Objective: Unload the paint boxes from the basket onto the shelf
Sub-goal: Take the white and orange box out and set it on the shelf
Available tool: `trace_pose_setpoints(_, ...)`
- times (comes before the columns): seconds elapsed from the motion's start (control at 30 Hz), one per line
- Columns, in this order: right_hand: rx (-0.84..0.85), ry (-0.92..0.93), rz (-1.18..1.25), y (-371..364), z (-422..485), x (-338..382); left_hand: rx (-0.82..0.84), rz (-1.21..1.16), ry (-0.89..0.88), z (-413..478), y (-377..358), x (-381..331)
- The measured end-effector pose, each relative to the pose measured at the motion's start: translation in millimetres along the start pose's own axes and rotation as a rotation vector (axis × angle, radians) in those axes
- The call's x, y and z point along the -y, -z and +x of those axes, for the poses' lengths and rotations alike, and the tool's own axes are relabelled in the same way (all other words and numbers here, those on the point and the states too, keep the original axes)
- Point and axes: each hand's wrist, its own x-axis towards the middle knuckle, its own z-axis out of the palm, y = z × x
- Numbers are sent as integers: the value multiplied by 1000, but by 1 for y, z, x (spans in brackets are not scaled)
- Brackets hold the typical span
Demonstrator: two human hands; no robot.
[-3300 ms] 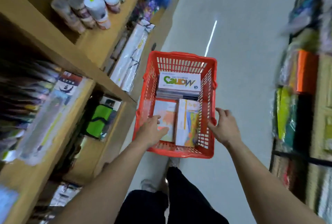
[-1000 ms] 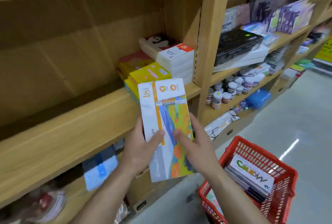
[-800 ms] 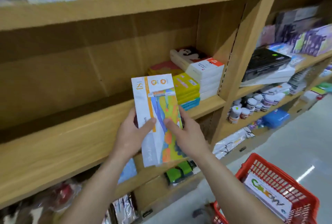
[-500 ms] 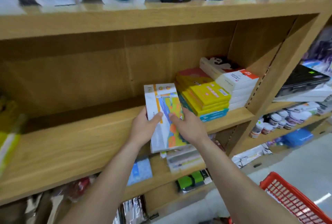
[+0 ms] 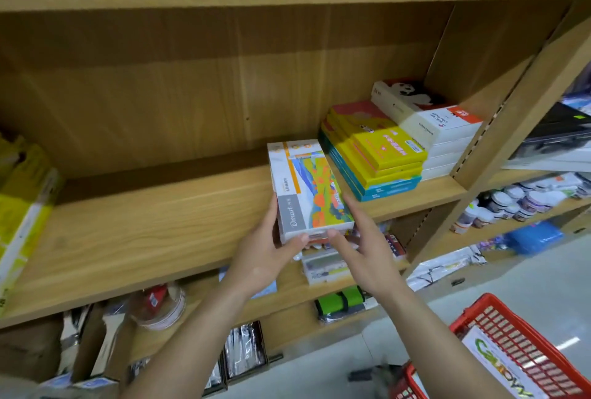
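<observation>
Head view. Item: paint boxes (image 5: 309,191), a small stack, lying flat on the shelf (image 5: 153,222) with the near end overhanging its front edge, just left of the yellow stack (image 5: 380,155). Our left hand (image 5: 265,258) and right hand (image 5: 364,251) clasp the near end, thumbs on top, likely to slide it in straight. Basket (image 5: 511,344), lower right, holds more.

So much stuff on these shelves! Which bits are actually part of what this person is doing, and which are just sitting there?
Part of the job:
- paint boxes, held by the left hand and right hand
- wooden shelf
- red basket

Just sitting there:
- yellow box stack
- white box stack
- small paint jars
- blue bag
</observation>
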Motion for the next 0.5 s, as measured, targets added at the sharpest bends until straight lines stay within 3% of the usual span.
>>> trace_pose_setpoints(0.2, -88, -64, -146, 4, 27, -9, -50, 93, -20, 30, -14, -6)
trace_pose_setpoints(0.37, -282, -126, -172, 10, 34, -20, -75, 125, -35, 63, -33, -14)
trace_pose_setpoints(0.5, -279, -93, -293, 15, 30, -29, -118, 289, 20, 94, -46, -23)
